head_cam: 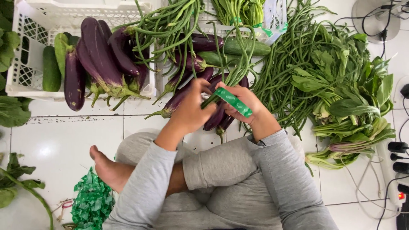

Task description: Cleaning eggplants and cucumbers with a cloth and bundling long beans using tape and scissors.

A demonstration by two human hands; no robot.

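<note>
My left hand [194, 106] and my right hand [243, 104] meet over a bunch of long green beans [238, 68]. Both hands grip the bunch's lower end, where a green tape band [233, 102] wraps around the stems. The right hand's fingers press on the band. The bunch rises from my hands toward the top of the view. Several purple eggplants [179, 96] lie on the floor just under and beyond my hands. My crossed legs in grey trousers [221, 166] fill the bottom middle.
A white crate [30, 72] at the left holds eggplants [100, 59] and cucumbers [51, 70]. Loose long beans [289, 72] and leafy greens [353, 102] pile at the right. Green tape strips [91, 202] lie by my foot. Cables and a power strip [398, 170] run along the right edge.
</note>
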